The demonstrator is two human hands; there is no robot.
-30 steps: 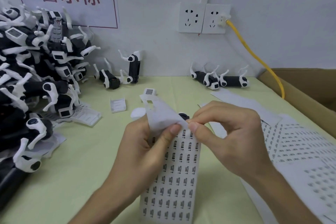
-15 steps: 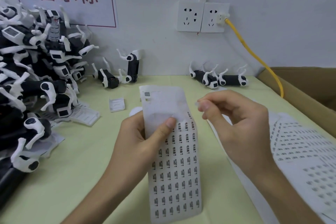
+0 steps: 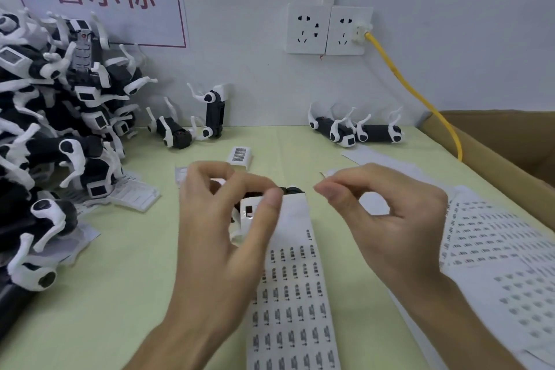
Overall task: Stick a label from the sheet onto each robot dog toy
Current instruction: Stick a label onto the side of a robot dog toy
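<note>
Label sheet point(image 3: 295, 294): lowered flat. Left hand point(image 3: 222, 237) now grips toy point(image 3: 255, 207) at its top; right hand point(image 3: 381, 219) pinches peeled label, beside it. Sticking next.

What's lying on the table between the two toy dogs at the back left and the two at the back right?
In the head view, bare green table lies between the left pair and right pair.
</note>
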